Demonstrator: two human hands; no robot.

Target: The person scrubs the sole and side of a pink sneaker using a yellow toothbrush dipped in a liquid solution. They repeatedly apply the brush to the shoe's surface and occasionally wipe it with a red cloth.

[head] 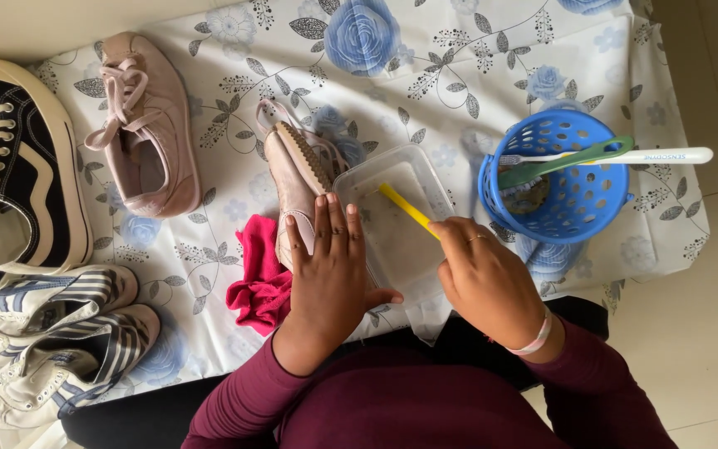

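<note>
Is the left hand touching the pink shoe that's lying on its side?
Touching. The head view shows the left hand lying flat on the tipped pale pink suede shoe, its fingers spread over the shoe's heel end with no gap between them.

Left hand (330, 266) flat, fingers spread, right hand (479, 278) pinching closed

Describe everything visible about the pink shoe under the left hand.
The pink shoe lies tipped on its side on the floral cloth, its ribbed tan sole edge facing up and its pale laces trailing toward the top. The upper looks like soft suede or fabric. The left hand presses flat on its near end. It sits against the clear plastic container on one side, and a crumpled magenta rag touches the other. Its mate lies apart, upright.
</note>
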